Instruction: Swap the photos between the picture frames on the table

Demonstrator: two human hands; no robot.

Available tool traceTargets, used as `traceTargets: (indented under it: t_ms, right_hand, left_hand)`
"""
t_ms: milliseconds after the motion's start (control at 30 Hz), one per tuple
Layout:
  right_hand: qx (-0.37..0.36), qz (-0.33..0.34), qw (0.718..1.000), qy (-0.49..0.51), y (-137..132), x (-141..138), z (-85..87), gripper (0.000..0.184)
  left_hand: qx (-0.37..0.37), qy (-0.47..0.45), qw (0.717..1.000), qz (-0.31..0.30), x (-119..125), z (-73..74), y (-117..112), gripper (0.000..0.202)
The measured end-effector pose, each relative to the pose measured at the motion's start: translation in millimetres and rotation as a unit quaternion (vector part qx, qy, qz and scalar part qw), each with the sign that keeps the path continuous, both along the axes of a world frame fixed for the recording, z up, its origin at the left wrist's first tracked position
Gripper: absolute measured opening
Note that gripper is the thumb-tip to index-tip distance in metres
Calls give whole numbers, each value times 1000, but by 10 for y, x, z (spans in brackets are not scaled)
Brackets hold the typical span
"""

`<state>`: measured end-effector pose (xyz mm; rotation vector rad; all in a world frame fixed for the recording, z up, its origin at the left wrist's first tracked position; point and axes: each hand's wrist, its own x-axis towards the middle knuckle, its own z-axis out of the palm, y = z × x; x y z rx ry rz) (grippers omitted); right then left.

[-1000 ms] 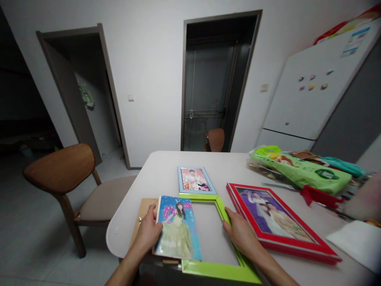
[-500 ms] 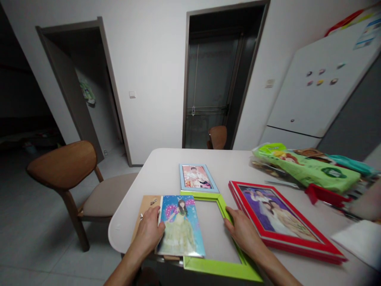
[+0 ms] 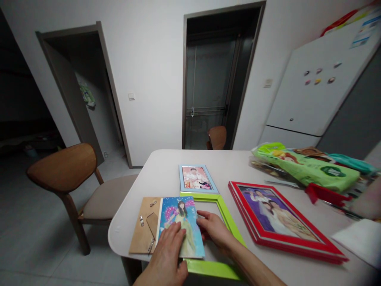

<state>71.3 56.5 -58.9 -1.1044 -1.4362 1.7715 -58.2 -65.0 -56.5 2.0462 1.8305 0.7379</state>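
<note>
A glossy photo (image 3: pixel 190 246) of a person in a pale yellow dress on blue lies across the left part of a lime-green picture frame (image 3: pixel 232 222) and over a brown backing board (image 3: pixel 139 234) with metal clips. My left hand (image 3: pixel 169 254) rests on the photo's lower left, fingers stretched out, thumb apart. At the photo's right edge is my right hand (image 3: pixel 216 230), its fingers curled against the edge above the frame's opening; the thumb is mostly hidden. Just beyond the green frame lies a light-blue framed photo (image 3: pixel 196 178).
Stacked red picture frames (image 3: pixel 282 214) lie to the right. Behind them are a green package (image 3: pixel 312 167), a red-handled tool (image 3: pixel 327 194) and a white sheet (image 3: pixel 360 238). A wooden chair (image 3: pixel 65 167) stands left of the white table (image 3: pixel 160 159).
My left hand has slid right from the backing board onto the photo. My right hand has left the green frame's right side and moved left to the photo's edge.
</note>
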Motion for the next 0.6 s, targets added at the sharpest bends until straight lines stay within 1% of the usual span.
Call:
traceTargets:
  t_ms: [100, 200, 267, 333, 400, 467, 533, 600]
  right_hand:
    - [4, 9, 1000, 27, -43, -82, 199, 29]
    - [10, -3, 995, 98, -114, -119, 406, 28]
    - [-3, -23, 989, 147, -164, -115, 464, 31]
    - [-45, -51, 986, 150, -207, -92, 436, 32]
    - [-101, -66, 983, 138, -230, -57, 348, 32]
    - [-131, -64, 976, 163, -221, -12, 254, 31]
    - [-113, -84, 969, 205, -172, 54, 193, 30]
    - [-74, -122, 966, 214, -89, 151, 180, 28]
  left_hand:
    - [40, 8, 999, -4, 40, -4, 43, 68]
    - [120, -19, 993, -4, 37, 47, 116, 59]
    - [172, -81, 982, 22, 33, 134, 164, 50]
    - [206, -172, 961, 71, 56, 247, 207, 42]
    - [212, -289, 926, 122, 124, 351, 246, 37]
    - [193, -419, 875, 149, 229, 410, 285, 36]
    - [156, -535, 817, 146, 345, 405, 322, 39]
    - [115, -616, 770, 121, 439, 340, 355, 44]
